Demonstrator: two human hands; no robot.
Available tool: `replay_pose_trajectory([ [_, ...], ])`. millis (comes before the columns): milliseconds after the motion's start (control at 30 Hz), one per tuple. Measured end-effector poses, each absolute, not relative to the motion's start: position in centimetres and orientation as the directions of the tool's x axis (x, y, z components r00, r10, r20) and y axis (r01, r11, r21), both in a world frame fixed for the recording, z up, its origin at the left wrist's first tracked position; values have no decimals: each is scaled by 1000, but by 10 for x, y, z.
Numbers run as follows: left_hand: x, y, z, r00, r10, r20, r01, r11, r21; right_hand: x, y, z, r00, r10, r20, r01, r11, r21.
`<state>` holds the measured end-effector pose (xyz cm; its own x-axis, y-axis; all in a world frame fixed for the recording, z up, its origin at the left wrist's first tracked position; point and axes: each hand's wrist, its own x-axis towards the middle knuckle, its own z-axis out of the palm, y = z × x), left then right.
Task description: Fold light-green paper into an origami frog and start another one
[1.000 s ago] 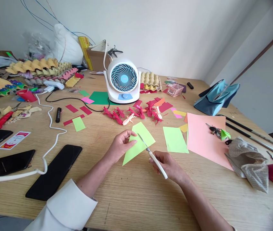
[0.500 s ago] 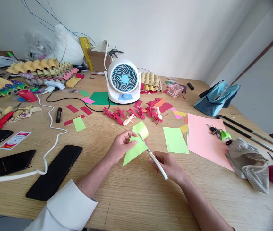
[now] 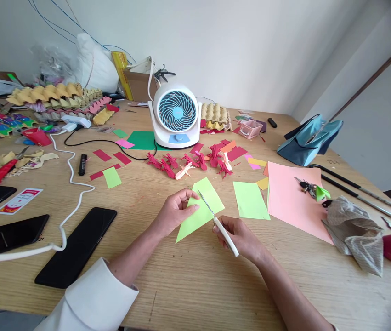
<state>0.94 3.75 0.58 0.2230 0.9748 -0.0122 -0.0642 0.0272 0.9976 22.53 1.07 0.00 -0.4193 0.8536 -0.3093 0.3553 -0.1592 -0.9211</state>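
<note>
A light green sheet of paper [image 3: 206,196] is pinched at its left side between the thumb and fingers of my left hand [image 3: 173,212]. My right hand [image 3: 239,235] grips white-handled scissors [image 3: 225,236], whose blades lie across the middle of the sheet. Beyond the sheet are several crumpled red paper pieces [image 3: 167,168] and a few pale ones. To the right of my right hand a second light green sheet [image 3: 251,200] lies flat on the table, beside a large pink sheet [image 3: 293,202].
A white fan [image 3: 177,115] stands at the back centre. Black phones [image 3: 78,246], a white cable [image 3: 74,184] and a red-handled knife [image 3: 2,172] lie to the left. On the right are a blue bag [image 3: 307,145], keys [image 3: 307,186] and crumpled plastic [image 3: 357,230].
The right part of the green sheet, curled before, now lies spread out flatter to the right of the blades. Both hands keep nearly the same place and hold.
</note>
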Motion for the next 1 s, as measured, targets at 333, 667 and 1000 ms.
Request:
replay_pose_trajectory([
  [333,9,38,5,217,976,-9,-57,22,998,224,9,-2,-419,865,-278,334,-138,-932],
  [667,9,37,5,234,972,-21,-104,47,993,223,9,-2,-398,868,-297,342,-160,-926],
  [1000,9,37,5,234,972,-30,-138,64,988,224,9,-2,-408,864,-294,335,-158,-929],
])
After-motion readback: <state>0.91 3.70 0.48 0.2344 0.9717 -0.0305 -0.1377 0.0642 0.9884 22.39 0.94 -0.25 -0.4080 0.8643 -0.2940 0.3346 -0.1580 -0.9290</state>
